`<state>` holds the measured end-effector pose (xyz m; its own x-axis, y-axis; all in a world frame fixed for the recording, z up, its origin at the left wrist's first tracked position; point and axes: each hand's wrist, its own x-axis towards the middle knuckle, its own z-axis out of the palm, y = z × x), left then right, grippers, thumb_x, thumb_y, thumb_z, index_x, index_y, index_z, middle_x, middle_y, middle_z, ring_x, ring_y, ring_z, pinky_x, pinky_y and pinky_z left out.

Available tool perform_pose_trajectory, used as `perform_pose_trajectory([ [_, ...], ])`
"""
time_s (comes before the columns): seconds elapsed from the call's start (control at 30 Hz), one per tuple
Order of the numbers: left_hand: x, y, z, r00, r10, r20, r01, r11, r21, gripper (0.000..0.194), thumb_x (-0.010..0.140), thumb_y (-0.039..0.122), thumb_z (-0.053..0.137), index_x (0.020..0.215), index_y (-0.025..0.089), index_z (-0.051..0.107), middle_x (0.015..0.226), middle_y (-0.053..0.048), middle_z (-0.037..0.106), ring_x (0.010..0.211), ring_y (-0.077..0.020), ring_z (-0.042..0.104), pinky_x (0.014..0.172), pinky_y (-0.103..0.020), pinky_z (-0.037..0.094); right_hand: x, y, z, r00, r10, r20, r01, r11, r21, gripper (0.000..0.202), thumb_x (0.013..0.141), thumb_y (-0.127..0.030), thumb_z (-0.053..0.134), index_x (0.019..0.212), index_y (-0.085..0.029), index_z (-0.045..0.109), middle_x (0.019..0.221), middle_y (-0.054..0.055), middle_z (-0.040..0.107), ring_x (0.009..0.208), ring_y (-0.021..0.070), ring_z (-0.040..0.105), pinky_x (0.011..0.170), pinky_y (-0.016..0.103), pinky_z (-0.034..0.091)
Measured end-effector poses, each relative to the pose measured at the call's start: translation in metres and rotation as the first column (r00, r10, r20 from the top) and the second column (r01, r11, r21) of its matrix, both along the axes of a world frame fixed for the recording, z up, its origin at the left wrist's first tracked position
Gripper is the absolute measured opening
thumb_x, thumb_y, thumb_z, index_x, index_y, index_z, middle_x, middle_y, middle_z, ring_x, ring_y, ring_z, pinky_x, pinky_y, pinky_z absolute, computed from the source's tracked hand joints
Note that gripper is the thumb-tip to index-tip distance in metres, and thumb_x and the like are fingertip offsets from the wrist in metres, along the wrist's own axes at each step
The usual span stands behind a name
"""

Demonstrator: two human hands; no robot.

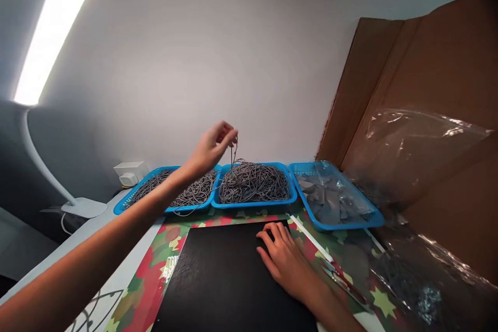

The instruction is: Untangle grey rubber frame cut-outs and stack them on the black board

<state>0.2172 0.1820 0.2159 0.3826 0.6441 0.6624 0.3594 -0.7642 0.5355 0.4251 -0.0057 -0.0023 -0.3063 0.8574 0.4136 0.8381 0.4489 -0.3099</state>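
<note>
Left hand lifts a pinched cord above the middle basket; right hand rests on the black board.
The left hand (224, 137) holds the thin grey cord (232, 158) between its fingertips, over the tangled heap (254, 181) in the middle basket (252, 205). The right hand (280, 257) lies loosely spread on the black board (221, 280), a gap between thumb and fingers. The left forearm cuts across the left basket (119, 207), hiding part of its cords. Grey pieces under clear film fill the right basket (350, 226); a white strip (311, 238) and red-handled tool (344, 277) lie beside the right hand. Cardboard (431, 67) and a clear bag (420, 145) crowd the worktop's right side.
</note>
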Motion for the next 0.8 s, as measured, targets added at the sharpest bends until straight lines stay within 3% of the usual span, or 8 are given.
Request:
perform_pose_trajectory([
  [0.17, 0.006, 0.004, 0.059, 0.988, 0.034, 0.153, -0.054, 0.991, 0.126, 0.015, 0.108, 0.028, 0.058, 0.094, 0.024, 0.054, 0.085, -0.002, 0.07, 0.075, -0.0138, 0.067, 0.07, -0.028, 0.058, 0.001, 0.001, 0.0, 1.0, 0.006, -0.005, -0.006, 1.0, 0.011, 0.021, 0.109, -0.019, 0.063, 0.129, -0.026, 0.065, 0.125, 0.009, 0.066, 0.119, 0.0318, 0.069, 0.1, 0.051, 0.064],
  [0.27, 0.011, 0.002, 0.085, 0.97, 0.074, 0.231, -0.121, 0.972, 0.199, 0.018, 0.108, 0.022, 0.059, 0.092, 0.024, 0.053, 0.083, -0.001, 0.068, 0.075, -0.013, 0.067, 0.068, -0.026, 0.058, 0.002, 0.002, -0.001, 1.0, 0.005, -0.017, -0.004, 1.0, 0.021, 0.022, 0.109, -0.02, 0.063, 0.13, -0.027, 0.065, 0.125, 0.009, 0.066, 0.118, 0.0309, 0.069, 0.1, 0.05, 0.064],
  [0.4, 0.019, -0.011, 0.103, 0.975, 0.085, 0.205, -0.112, 0.986, 0.122, 0.021, 0.105, 0.014, 0.058, 0.087, 0.022, 0.052, 0.078, 0.001, 0.065, 0.071, -0.0111, 0.068, 0.063, -0.022, 0.056, 0.004, 0.002, -0.004, 0.999, -0.002, -0.034, 0.003, 0.999, 0.032, 0.021, 0.11, -0.023, 0.062, 0.13, -0.027, 0.065, 0.125, 0.009, 0.065, 0.119, 0.0298, 0.069, 0.1, 0.05, 0.064],
  [0.5, 0.018, -0.043, 0.108, 0.956, 0.084, 0.281, -0.139, 0.973, 0.182, 0.018, 0.108, 0.019, 0.051, 0.09, 0.022, 0.049, 0.08, 0.004, 0.057, 0.078, -0.0106, 0.072, 0.067, -0.021, 0.054, 0.005, 0.001, -0.004, 0.999, -0.011, -0.047, 0.013, 0.999, 0.038, 0.019, 0.11, -0.024, 0.062, 0.129, -0.027, 0.066, 0.124, 0.008, 0.066, 0.117, 0.0295, 0.07, 0.097, 0.048, 0.065],
  [0.6, 0.009, -0.086, 0.096, 0.977, -0.067, 0.203, 0.045, 0.993, 0.109, 0.023, 0.11, 0.024, 0.042, 0.09, 0.019, 0.054, 0.078, 0.005, 0.054, 0.072, -0.0062, 0.067, 0.07, -0.023, 0.05, 0.004, 0.0, -0.002, 0.997, -0.022, -0.075, 0.025, 0.999, 0.044, 0.017, 0.111, -0.026, 0.061, 0.127, -0.028, 0.066, 0.122, 0.008, 0.068, 0.114, 0.0291, 0.071, 0.096, 0.048, 0.065],
  [0.67, -0.001, -0.113, 0.073, 0.974, -0.217, 0.063, 0.22, 0.974, -0.059, 0.019, 0.106, 0.029, 0.057, 0.091, 0.018, 0.061, 0.071, 0.005, 0.057, 0.061, -0.0062, 0.061, 0.06, -0.022, 0.048, 0.003, 0.001, 0.0, 0.993, -0.035, -0.111, 0.041, 0.998, 0.049, 0.017, 0.113, -0.029, 0.058, 0.129, -0.028, 0.064, 0.122, 0.008, 0.069, 0.115, 0.0286, 0.071, 0.098, 0.048, 0.063],
  [0.73, -0.012, -0.133, 0.036, 0.945, -0.323, -0.046, 0.288, 0.893, -0.346, 0.022, 0.106, 0.038, 0.067, 0.092, 0.021, 0.067, 0.068, 0.004, 0.061, 0.057, -0.009, 0.058, 0.051, -0.022, 0.047, 0.002, 0.002, 0.002, 0.986, -0.057, -0.16, 0.066, 0.996, 0.056, 0.017, 0.115, -0.031, 0.054, 0.13, -0.027, 0.062, 0.123, 0.009, 0.07, 0.116, 0.0283, 0.071, 0.1, 0.048, 0.062],
  [0.8, -0.024, -0.144, -0.012, 0.923, -0.377, -0.083, 0.271, 0.786, -0.555, 0.031, 0.109, 0.047, 0.064, 0.092, 0.022, 0.065, 0.07, 0.003, 0.065, 0.059, -0.0116, 0.062, 0.053, -0.024, 0.051, 0.003, 0.005, 0.003, 0.974, -0.082, -0.212, 0.097, 0.993, 0.064, 0.018, 0.117, -0.032, 0.049, 0.129, -0.026, 0.061, 0.122, 0.01, 0.071, 0.116, 0.0283, 0.071, 0.101, 0.047, 0.062],
])
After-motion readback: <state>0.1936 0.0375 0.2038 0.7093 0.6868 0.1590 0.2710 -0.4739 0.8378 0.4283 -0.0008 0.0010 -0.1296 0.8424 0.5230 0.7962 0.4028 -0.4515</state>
